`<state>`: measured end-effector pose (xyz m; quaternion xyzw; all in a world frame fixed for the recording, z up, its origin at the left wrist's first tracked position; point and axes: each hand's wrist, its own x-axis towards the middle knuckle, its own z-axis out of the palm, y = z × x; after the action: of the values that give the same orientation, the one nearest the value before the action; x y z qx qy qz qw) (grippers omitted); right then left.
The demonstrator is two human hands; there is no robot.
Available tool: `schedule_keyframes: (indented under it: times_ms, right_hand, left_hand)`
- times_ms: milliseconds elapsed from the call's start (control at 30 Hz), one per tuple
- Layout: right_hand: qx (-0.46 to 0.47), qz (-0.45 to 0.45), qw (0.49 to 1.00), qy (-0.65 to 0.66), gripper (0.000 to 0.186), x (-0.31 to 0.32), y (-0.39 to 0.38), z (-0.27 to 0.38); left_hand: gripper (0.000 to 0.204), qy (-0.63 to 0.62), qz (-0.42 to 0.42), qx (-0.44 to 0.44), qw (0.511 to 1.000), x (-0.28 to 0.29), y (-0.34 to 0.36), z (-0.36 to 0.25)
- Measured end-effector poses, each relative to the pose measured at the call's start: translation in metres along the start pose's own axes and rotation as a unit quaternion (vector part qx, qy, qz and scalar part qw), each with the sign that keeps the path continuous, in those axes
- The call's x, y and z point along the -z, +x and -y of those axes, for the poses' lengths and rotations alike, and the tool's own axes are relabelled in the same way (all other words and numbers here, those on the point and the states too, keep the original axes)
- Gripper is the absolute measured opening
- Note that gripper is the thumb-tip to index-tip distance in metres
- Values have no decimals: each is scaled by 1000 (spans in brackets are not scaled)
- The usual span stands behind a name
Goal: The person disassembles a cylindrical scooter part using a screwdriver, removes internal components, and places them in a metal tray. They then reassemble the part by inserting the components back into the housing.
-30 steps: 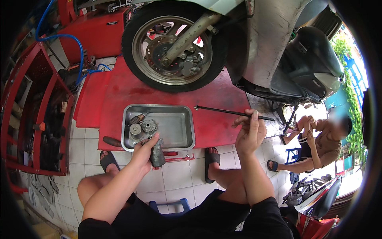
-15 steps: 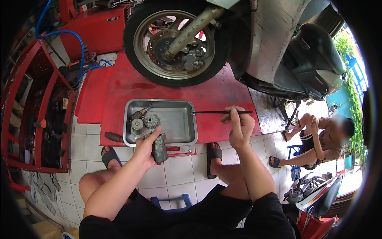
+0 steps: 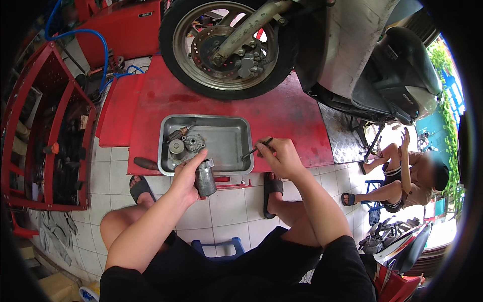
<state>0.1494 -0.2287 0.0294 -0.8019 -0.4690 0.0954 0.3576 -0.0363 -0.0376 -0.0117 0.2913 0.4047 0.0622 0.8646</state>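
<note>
My left hand (image 3: 186, 176) is closed round a grimy metal cylinder (image 3: 206, 182) at the near side of a steel tray (image 3: 225, 118). In the tray lie a round metal can-shaped part (image 3: 176, 149), a flanged casting (image 3: 195, 143) and a small brownish cylindrical part (image 3: 177, 133). My right hand (image 3: 278, 158) grips a thin black rod (image 3: 249, 153), angled down toward the tray's right inner side; I cannot tell whether it touches. A dark handle (image 3: 145, 162) rests left of the tray on the red platform (image 3: 287, 116).
A scooter's front wheel (image 3: 181, 60) stands beyond the tray. A red rack (image 3: 49, 166) is on the left, a blue hose (image 3: 88, 34) behind it. A blue stool (image 3: 216, 241) is below me. A seated person (image 3: 412, 176) and another motorbike (image 3: 412, 249) are at the right.
My right hand has moved down and leftward, tilting the rod down toward the tray. My left hand and cylinder sit slightly higher in view, as does the tray. The seated person's hands have risen.
</note>
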Motion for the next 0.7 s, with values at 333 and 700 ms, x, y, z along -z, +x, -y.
schedule_keyframes:
  times_ms: [333,700]
  right_hand:
    - [-49,21,999,-5,19,28,-1,15]
    - [-45,-16,997,-53,21,34,-4,18]
  left_hand:
    - [38,9,-5,-8,1000,4,3,1]
    - [40,8,3,15,1000,-3,-5,-5]
